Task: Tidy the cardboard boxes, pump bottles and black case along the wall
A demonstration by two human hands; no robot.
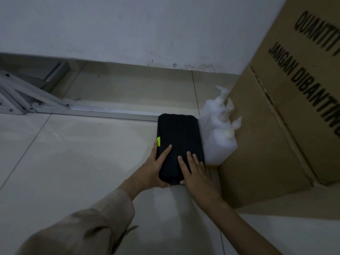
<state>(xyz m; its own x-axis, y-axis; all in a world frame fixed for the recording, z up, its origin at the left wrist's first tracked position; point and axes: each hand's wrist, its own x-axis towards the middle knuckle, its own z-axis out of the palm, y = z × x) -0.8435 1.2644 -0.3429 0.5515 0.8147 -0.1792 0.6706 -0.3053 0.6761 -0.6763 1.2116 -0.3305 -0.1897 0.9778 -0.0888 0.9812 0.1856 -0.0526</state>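
A black ribbed case (177,137) with a small yellow-green latch lies flat on the tiled floor. My left hand (155,167) grips its near left corner, thumb on the left edge and fingers on the lid. My right hand (194,170) rests flat on the lid's near right part, fingers straight. Three white pump bottles (218,133) stand in a row right beside the case, touching a large cardboard box (276,126) printed with black lettering.
A white wall (147,28) runs across the back. A grey metal frame (33,100) with a long rail lies on the floor at the left, its rail ending at the case's far left corner. Pale floor tiles (73,162) spread to the left and near side.
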